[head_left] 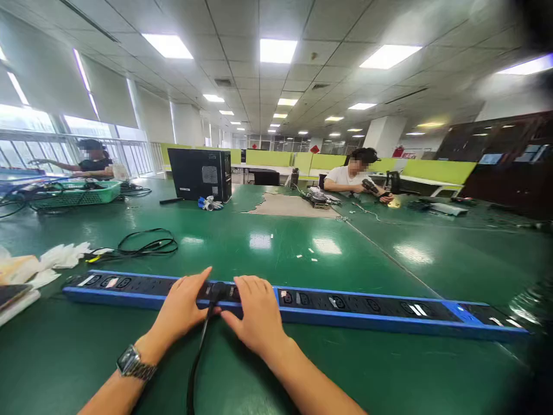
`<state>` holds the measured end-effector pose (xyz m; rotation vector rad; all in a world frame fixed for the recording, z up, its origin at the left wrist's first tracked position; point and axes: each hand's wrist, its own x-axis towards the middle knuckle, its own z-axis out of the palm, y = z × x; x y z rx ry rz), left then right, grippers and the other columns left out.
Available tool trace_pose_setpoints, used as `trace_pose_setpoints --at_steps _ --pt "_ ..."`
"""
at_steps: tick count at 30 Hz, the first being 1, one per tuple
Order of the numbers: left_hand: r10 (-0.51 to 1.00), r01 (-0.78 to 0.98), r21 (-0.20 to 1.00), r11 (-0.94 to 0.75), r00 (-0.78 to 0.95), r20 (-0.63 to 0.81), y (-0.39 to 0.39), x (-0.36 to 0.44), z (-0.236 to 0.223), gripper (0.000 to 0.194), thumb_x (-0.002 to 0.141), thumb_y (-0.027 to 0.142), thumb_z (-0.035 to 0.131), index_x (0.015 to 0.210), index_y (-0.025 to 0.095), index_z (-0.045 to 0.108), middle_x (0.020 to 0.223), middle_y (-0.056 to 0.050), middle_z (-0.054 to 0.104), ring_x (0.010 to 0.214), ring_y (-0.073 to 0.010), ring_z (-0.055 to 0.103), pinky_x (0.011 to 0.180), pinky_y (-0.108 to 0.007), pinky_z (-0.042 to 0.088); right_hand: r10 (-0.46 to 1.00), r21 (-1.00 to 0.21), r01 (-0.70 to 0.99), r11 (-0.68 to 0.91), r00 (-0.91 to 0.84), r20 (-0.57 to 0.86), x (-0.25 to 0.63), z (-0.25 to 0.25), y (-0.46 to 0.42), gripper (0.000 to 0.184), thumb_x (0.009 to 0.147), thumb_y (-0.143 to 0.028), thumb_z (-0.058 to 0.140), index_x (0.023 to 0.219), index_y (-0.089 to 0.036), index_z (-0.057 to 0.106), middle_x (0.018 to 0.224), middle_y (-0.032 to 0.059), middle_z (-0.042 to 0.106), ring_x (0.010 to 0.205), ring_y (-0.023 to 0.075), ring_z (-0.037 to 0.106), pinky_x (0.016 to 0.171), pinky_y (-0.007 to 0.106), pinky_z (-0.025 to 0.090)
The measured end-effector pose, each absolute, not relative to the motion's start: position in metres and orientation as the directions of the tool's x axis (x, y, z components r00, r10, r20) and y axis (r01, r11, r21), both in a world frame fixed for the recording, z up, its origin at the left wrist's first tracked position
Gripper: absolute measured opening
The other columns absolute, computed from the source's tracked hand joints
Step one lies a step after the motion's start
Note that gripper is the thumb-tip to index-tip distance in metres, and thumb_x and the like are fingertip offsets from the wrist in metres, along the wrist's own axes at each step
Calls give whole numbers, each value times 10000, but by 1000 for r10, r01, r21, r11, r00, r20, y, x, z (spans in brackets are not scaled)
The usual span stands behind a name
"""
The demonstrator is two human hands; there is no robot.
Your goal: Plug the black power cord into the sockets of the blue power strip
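Note:
A long blue power strip (367,317) with a black socket face lies across the green table. My left hand (184,308) grips it left of the middle, fingers over its top and thumb along the near side. Just to the right, my right hand (257,311) clasps the strip the same way. Between the two hands a black plug (218,291) sits at a socket; I cannot tell how deep it is in. Its black power cord (196,369) runs down toward me, off the bottom of the view.
Behind the strip's left part lies a coiled black cable (149,245); crumpled white wrapping (60,255) is at far left. A black computer case (199,174) and a green basket (80,193) stand farther back. One person (341,178) holds a tool at right; another sits at left.

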<state>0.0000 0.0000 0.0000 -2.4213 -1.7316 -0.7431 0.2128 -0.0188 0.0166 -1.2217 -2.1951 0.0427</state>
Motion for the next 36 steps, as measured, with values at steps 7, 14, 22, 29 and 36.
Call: trace_pose_setpoints --at_steps 7,14,22,29,36 --pt "849 907 189 -377 256 463 3 -6 -6 749 725 262 564 1442 210 356 1278 -99 630 1166 -273 579 1013 -422 410 770 -332 716 614 -453 449 179 24 -9 475 795 -370 627 1226 -199 529 1180 68 629 1057 239 559 913 400 445" --pt "832 900 168 -402 283 477 5 -11 -4 764 749 305 594 1461 230 328 1244 -79 657 1126 -262 609 988 -391 427 823 -334 768 547 -421 380 169 22 5 230 804 -273 598 1024 -209 616 998 43 694 930 234 608 771 367 465" --pt "845 904 176 -391 276 459 3 -11 -1 780 729 473 698 1415 245 404 1239 -98 662 1130 -308 605 983 -426 425 607 -399 578 712 -221 763 201 110 6 347 917 -365 497 1222 -220 578 1235 39 657 1037 188 625 872 306 454" --pt "874 906 206 -369 264 407 1 -10 3 906 735 540 694 1490 271 271 1254 -80 652 1163 -291 576 1016 -435 377 898 -580 724 374 -124 423 282 72 17 324 897 -431 519 1096 -212 651 943 53 729 838 208 658 718 305 468" --pt "886 909 213 -359 259 384 1 -9 3 898 738 530 707 1484 281 273 1277 -67 636 1190 -285 552 1026 -432 359 918 -513 776 368 -216 331 287 22 4 313 899 -377 526 1149 -222 631 1047 72 702 938 220 625 821 336 457"
